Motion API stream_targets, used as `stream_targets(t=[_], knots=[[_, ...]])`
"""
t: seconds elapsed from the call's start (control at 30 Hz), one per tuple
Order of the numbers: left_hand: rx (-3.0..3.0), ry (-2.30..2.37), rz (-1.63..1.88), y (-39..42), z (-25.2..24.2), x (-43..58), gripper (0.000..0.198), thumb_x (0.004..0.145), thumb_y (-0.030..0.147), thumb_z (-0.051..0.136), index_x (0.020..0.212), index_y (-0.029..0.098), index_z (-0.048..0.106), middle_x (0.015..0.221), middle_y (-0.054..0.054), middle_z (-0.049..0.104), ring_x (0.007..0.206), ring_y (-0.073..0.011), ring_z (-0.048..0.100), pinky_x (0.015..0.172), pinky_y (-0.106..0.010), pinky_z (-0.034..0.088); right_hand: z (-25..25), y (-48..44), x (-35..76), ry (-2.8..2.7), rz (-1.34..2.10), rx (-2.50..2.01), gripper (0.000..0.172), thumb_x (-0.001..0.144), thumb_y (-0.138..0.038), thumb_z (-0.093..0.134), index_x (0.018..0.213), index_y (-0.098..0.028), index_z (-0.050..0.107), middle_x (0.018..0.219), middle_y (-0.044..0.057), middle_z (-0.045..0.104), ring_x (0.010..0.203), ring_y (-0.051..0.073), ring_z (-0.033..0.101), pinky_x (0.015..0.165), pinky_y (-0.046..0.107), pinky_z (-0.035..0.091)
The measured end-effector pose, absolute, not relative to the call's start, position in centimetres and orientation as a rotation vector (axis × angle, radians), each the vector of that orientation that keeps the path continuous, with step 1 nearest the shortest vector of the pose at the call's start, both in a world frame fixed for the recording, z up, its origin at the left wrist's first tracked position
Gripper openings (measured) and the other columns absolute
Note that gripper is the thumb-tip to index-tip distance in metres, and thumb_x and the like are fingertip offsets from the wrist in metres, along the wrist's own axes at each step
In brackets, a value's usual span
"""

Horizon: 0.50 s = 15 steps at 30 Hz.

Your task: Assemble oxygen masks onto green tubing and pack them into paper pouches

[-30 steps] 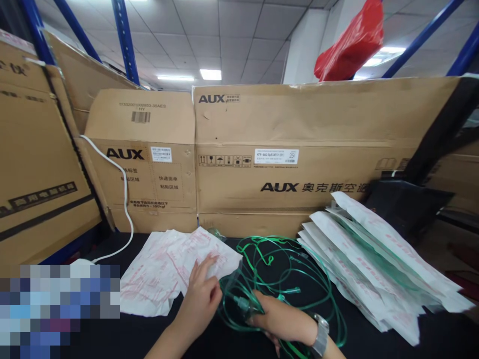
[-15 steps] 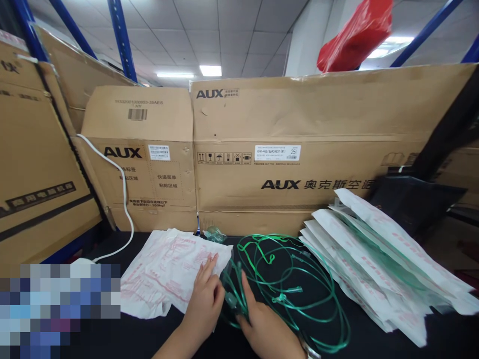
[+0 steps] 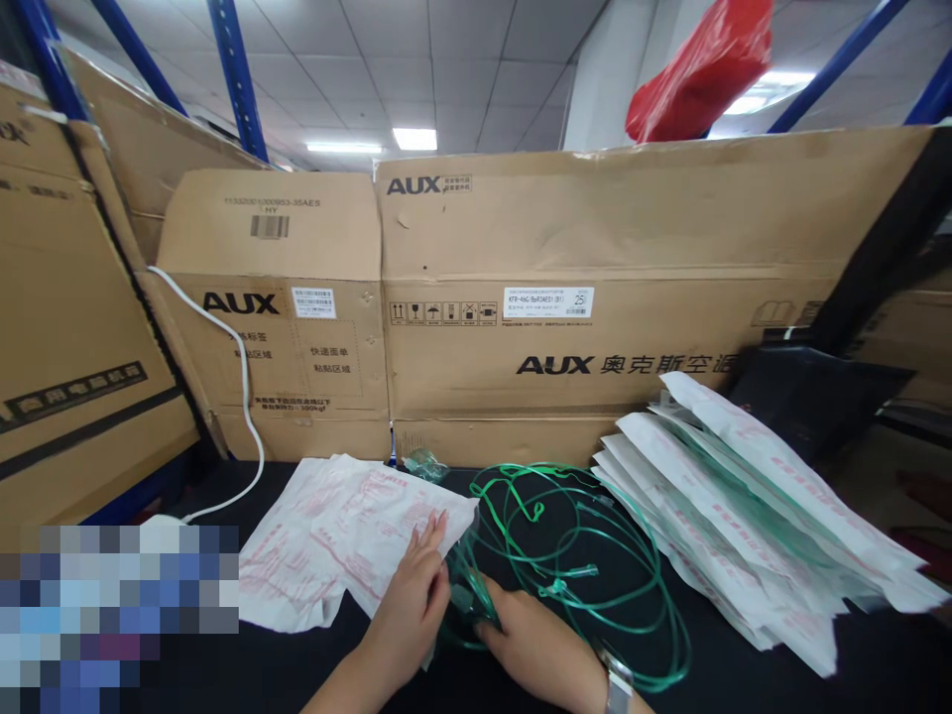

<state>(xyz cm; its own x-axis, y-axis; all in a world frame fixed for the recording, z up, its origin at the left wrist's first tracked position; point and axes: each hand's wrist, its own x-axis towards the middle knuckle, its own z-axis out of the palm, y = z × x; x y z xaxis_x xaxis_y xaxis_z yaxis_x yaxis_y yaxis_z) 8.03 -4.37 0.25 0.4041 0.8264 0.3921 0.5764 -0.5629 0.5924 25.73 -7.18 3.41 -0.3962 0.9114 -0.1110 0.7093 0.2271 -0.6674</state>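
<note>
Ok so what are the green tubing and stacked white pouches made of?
Green tubing: probably flexible plastic, glossy and translucent, by its highlights and loose loops. Stacked white pouches: perhaps matte paper, by the dull, pink-printed faces; greenish areas hint at plastic film.

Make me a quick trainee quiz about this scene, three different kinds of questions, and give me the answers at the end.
1. Multiple choice: what does the right hand hold?
a) the white cord
b) green tubing
c) the red bag
2. True or false: the stacked white packets lie to the right of the loose green loops.
3. Fill in the blank: the left hand is on a white bag with ____ print.

Key: 1. b; 2. true; 3. red (or pinkish red)
</note>
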Motion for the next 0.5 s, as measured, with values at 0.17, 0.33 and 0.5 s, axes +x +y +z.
stream_targets(t=[0.17,0.33,0.5], knots=[[2.449,1.094,0.887,-5.3,0.2,8.9,0.021,0.082,0.009,0.033,0.082,0.018,0.053,0.140,-0.010,0.033,0.131,-0.0212,0.017,0.105,-0.051,0.020,3.0,-6.5,25.3,-1.975,1.097,-1.555,0.021,0.069,-0.016,0.047,0.089,-0.017,0.054,0.068,0.004,0.063,0.057,0.016,0.060,0.052,0.023,0.041],[2.299,1.172,0.960,-4.9,-0.4,8.8,0.021,0.082,0.009,0.034,0.076,0.019,0.051,0.138,-0.010,0.035,0.130,-0.0218,0.020,0.104,-0.054,0.019,3.7,-5.9,25.3,-1.724,1.530,-1.510,0.005,0.066,-0.020,0.047,0.071,-0.019,0.047,0.040,-0.008,0.041,0.028,0.007,0.034,0.029,0.017,0.029],[1.994,1.321,1.034,-3.6,-1.2,8.3,0.019,0.080,0.012,0.037,0.072,0.019,0.052,0.133,-0.013,0.042,0.129,-0.0237,0.023,0.103,-0.055,0.017,4.6,-6.4,26.1,-1.838,1.451,-1.576,0.006,0.065,-0.023,0.050,0.063,-0.018,0.048,0.039,-0.009,0.038,0.028,0.005,0.033,0.030,0.016,0.026]])
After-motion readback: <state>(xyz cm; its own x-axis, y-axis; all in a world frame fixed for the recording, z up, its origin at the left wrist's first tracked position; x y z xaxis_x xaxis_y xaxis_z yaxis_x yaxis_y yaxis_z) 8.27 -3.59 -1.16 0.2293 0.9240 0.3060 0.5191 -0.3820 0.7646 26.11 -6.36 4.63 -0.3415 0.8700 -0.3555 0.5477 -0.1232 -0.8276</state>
